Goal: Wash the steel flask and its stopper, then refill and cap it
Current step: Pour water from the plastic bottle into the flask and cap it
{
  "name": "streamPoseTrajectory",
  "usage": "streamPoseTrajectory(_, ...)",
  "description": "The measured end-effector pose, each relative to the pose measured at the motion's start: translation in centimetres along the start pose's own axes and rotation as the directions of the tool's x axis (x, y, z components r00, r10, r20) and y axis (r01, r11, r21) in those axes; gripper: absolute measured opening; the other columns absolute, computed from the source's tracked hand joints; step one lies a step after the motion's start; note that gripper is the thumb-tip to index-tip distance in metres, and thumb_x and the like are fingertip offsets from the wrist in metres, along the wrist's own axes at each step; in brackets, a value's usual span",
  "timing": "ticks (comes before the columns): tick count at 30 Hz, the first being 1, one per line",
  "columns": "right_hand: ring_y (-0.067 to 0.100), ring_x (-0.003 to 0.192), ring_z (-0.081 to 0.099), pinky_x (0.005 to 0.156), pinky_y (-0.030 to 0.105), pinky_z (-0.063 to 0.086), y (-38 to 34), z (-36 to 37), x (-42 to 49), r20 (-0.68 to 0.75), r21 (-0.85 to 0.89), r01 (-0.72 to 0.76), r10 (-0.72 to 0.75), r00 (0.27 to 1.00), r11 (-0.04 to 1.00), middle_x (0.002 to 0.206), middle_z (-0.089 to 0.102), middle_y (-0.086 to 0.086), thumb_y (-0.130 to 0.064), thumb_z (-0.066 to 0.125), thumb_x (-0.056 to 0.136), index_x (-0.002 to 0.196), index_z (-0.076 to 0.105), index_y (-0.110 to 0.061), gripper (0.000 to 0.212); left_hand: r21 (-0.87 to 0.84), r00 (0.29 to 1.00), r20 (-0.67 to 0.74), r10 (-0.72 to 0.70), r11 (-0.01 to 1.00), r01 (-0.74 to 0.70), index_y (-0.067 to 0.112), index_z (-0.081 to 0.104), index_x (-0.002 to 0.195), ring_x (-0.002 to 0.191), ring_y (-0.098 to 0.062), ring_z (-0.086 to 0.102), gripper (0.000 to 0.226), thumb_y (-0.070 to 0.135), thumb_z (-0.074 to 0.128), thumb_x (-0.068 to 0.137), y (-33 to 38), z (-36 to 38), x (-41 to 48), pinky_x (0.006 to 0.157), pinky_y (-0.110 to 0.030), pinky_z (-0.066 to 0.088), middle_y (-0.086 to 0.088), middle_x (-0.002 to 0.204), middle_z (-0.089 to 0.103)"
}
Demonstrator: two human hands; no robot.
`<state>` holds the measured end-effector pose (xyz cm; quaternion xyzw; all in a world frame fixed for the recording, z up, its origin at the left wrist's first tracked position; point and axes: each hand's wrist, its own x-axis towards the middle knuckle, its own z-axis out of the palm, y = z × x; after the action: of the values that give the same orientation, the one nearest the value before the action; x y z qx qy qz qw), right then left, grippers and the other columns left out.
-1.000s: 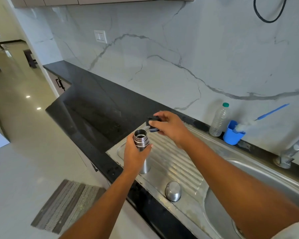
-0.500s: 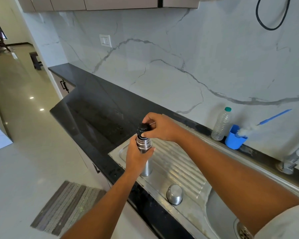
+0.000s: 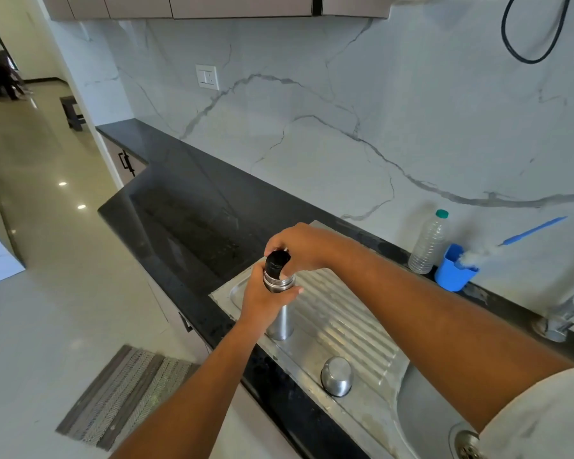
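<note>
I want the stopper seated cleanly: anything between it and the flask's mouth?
Nothing visible: the black stopper, gripped by the right hand, sits on the mouth of the steel flask; the left hand holds its neck.

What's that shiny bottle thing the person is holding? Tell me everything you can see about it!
It's a slim steel flask, silvery and shiny, standing upright with its base on the ribbed drainboard. Its neck has ringed ridges, and a black stopper sits at its mouth. The left hand wraps around its upper part, and the right hand grips the stopper from above.
</note>
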<state>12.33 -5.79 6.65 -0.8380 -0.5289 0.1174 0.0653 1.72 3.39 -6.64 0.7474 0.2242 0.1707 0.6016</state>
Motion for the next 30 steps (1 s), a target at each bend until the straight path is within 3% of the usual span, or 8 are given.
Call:
streamPoseTrajectory(4, 0.016, 0.089, 0.066, 0.061, 0.019, 0.039, -0.7, 0.1, 0.6, -0.039, -0.096, -0.085, 0.082, 0.996, 0.992, 0.101, 0.071, 0.0, -0.052, 0.075, 0.087, 0.114, 0.066, -0.02, 0.042, -0.005, 1.0, 0.007, -0.003, 1.0, 0.003, 0.03, 0.055, 0.117, 0.09, 0.001, 0.071, 0.064, 0.018, 0.097, 0.069, 0.3, 0.2, 0.1, 0.069, -0.012, 0.053, 0.008, 0.105, 0.072)
streamPoseTrajectory(10, 0.015, 0.068, 0.064, 0.066, 0.023, 0.046, -1.4, 1.7, 1.5, -0.105, -0.21, -0.299, 0.282, 0.954, 0.931, 0.076, 0.067, 0.0, -0.081, 0.043, 0.089, 0.085, 0.069, -0.019, 0.067, -0.014, 1.0, -0.004, -0.019, 1.0, 0.019, 0.035, 0.048, 0.129, 0.104, -0.001, 0.064, 0.079, 0.021, 0.097, 0.069, 0.2, 0.6, 0.0, 0.081, -0.014, 0.048, 0.014, 0.117, 0.065)
streamPoseTrajectory(12, 0.015, 0.071, 0.065, 0.068, 0.023, 0.046, -1.5, 1.2, 1.3, -0.053, -0.21, -0.269, 0.264, 0.963, 0.94, 0.079, 0.068, 0.001, -0.08, 0.044, 0.089, 0.087, 0.069, -0.016, 0.069, -0.006, 1.0, 0.0, -0.014, 1.0, 0.014, 0.035, 0.048, 0.126, 0.103, 0.0, 0.064, 0.075, 0.021, 0.096, 0.07, 0.1, 0.5, 0.1, 0.082, -0.014, 0.047, 0.015, 0.115, 0.065)
streamPoseTrajectory(15, 0.018, 0.092, 0.063, 0.07, 0.026, 0.046, -1.3, -0.4, 0.7, 0.111, -0.17, -0.074, 0.093, 0.989, 0.983, 0.1, 0.065, -0.004, -0.057, 0.067, 0.09, 0.123, 0.059, -0.023, 0.048, -0.008, 1.0, -0.007, 0.016, 1.0, -0.016, 0.034, 0.053, 0.119, 0.1, -0.005, 0.07, 0.068, 0.018, 0.096, 0.07, -0.3, 0.5, 0.4, 0.085, -0.021, 0.054, 0.009, 0.111, 0.071)
streamPoseTrajectory(18, 0.017, 0.095, 0.064, 0.062, 0.017, 0.036, -1.0, -0.5, 0.9, 0.117, -0.214, 0.066, -0.042, 0.992, 0.975, 0.101, 0.066, -0.007, -0.031, 0.075, 0.09, 0.122, 0.065, -0.026, 0.034, -0.006, 0.999, -0.016, 0.033, 0.999, -0.033, 0.034, 0.054, 0.118, 0.093, 0.0, 0.07, 0.068, 0.017, 0.097, 0.068, -0.6, 0.5, 0.5, 0.088, -0.028, 0.058, 0.008, 0.108, 0.071)
streamPoseTrajectory(22, 0.013, 0.07, 0.065, 0.058, 0.019, 0.039, -1.4, 1.1, 1.8, -0.056, -0.261, -0.158, 0.148, 0.987, 0.952, 0.079, 0.068, -0.001, -0.063, 0.058, 0.094, 0.1, 0.073, -0.017, 0.049, -0.007, 1.0, -0.011, 0.006, 1.0, -0.006, 0.035, 0.053, 0.12, 0.103, -0.008, 0.07, 0.071, 0.022, 0.098, 0.066, -0.9, 0.5, 0.7, 0.093, -0.031, 0.057, 0.009, 0.114, 0.069)
streamPoseTrajectory(27, 0.016, 0.068, 0.063, 0.079, 0.029, 0.055, -1.8, 1.1, 1.6, -0.09, -0.243, -0.351, 0.34, 0.936, 0.904, 0.07, 0.064, 0.0, -0.087, 0.04, 0.084, 0.073, 0.064, -0.019, 0.073, -0.006, 1.0, -0.001, 0.012, 1.0, -0.012, 0.043, 0.045, 0.126, 0.107, -0.002, 0.064, 0.079, 0.022, 0.096, 0.07, -0.5, 0.7, 0.4, 0.088, -0.017, 0.047, 0.014, 0.119, 0.064)
streamPoseTrajectory(30, 0.018, 0.083, 0.067, 0.082, 0.032, 0.055, -2.1, 0.0, 1.3, 0.007, -0.236, -0.242, 0.251, 0.968, 0.941, 0.09, 0.07, 0.001, -0.079, 0.05, 0.088, 0.105, 0.07, -0.017, 0.067, -0.012, 1.0, -0.005, 0.02, 1.0, -0.021, 0.045, 0.049, 0.12, 0.106, -0.007, 0.069, 0.074, 0.021, 0.097, 0.068, -0.8, 0.5, 0.6, 0.098, -0.031, 0.055, 0.01, 0.117, 0.069)
